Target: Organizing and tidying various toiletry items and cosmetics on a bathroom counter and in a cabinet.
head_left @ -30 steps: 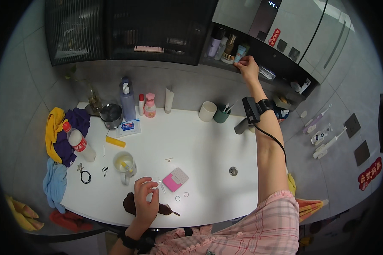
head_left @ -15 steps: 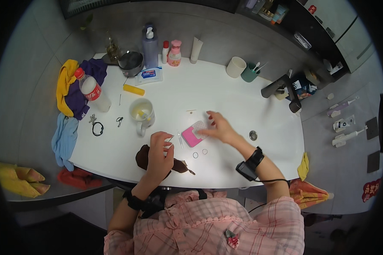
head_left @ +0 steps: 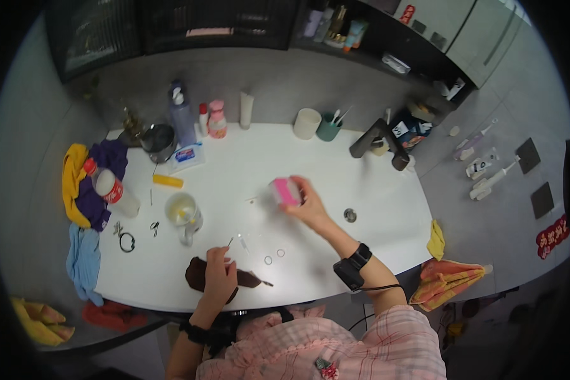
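My right hand grips a small pink-and-white box above the middle of the white counter. Near the front edge, my left hand is closed in a pinch on a thin dark stick-like piece, too small to name. Beneath that hand lies a brown cloth item, partly covered by it. Between the hands are a slim clear stick and two small rings, one dark and one reddish. A tiny light piece rests left of the box.
A glass mug, a yellow tube and a bottle with a red cap stand or lie to the left, beside piled cloths. Bottles line the back wall. A black faucet and drain are on the right.
My right hand has taken hold of the pink-and-white box and lifted it off the counter, away from me. My left hand keeps its pinch over the brown cloth. The view has shifted.
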{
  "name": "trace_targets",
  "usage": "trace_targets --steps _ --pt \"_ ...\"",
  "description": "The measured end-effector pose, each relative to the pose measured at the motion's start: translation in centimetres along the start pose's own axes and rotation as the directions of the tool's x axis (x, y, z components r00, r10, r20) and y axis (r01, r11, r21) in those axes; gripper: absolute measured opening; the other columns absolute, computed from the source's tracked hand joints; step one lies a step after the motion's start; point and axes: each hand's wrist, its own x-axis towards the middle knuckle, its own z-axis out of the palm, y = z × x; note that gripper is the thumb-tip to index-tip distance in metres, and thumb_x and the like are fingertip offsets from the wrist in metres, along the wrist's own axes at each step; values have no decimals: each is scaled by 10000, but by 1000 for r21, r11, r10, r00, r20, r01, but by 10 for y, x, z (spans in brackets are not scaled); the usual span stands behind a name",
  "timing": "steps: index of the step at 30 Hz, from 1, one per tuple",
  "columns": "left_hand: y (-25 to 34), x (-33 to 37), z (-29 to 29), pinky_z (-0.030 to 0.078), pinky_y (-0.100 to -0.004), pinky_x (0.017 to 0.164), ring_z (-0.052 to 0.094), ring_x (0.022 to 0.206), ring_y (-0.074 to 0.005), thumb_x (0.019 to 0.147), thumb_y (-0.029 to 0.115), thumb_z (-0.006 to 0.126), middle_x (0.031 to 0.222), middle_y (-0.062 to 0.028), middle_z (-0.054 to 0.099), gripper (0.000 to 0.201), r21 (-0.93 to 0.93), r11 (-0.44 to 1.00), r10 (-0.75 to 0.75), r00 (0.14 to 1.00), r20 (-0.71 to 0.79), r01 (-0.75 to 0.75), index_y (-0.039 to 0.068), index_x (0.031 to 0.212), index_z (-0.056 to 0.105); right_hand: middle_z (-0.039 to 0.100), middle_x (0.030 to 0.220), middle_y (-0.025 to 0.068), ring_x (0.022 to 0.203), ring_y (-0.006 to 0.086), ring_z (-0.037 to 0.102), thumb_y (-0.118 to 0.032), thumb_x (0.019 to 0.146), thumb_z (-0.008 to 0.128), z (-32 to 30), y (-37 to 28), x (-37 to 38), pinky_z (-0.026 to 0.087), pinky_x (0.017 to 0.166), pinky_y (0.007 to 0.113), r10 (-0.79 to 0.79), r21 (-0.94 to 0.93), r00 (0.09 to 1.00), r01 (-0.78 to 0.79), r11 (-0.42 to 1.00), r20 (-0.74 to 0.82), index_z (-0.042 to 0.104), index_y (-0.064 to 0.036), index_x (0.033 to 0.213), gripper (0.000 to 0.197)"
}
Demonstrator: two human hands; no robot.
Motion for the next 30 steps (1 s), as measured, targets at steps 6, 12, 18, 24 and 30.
trace_targets --steps 6,12,18,24,30 --pt "4 2 4 524 -282 660 597 755 -228 802 -94 543 1099 -178 486 315 -66 997 -38 999 -11 37 -35 1111 516 494 1230 162 1109 224 523 -189 740 770 -164 -96 74 451 918 318 -372 -82 738 398 914 -563 441 -8 1288 664" --pt "-5 1 2 522 -274 663 591 753 -216 800 -96 549 1082 -170 492 299 -59 998 -36 998 -59 33 -39 1093 532 513 1209 223 1143 304 510 -380 663 766 -257 -128 168 423 958 365 -470 -403 632 260 877 -616 563 -22 1209 684" --pt "7 3 4 515 -280 664 589 767 -224 805 -88 544 1064 -167 499 259 13 1000 -23 996 -87 25 -39 1059 536 529 1194 256 1146 367 500 -435 617 724 -285 -127 210 411 982 405 -386 -495 712 61 867 -587 644 -50 1135 650" --pt "6 0 5 492 -287 630 584 744 -218 802 -88 546 1060 -160 504 252 -22 999 -39 992 -117 37 -34 1048 541 410 1294 247 1172 413 434 -482 660 741 -299 -150 215 362 1008 438 -533 -608 325 -202 768 -781 642 -95 1158 638" --pt "9 2 4 497 -284 638 583 724 -213 798 -85 550 1057 -155 506 245 8 996 -92 990 -104 93 -29 1036 549 342 1327 240 1169 430 467 -660 655 727 -294 -153 226 382 998 460 -204 -477 502 -508 717 -841 546 -122 1282 847"
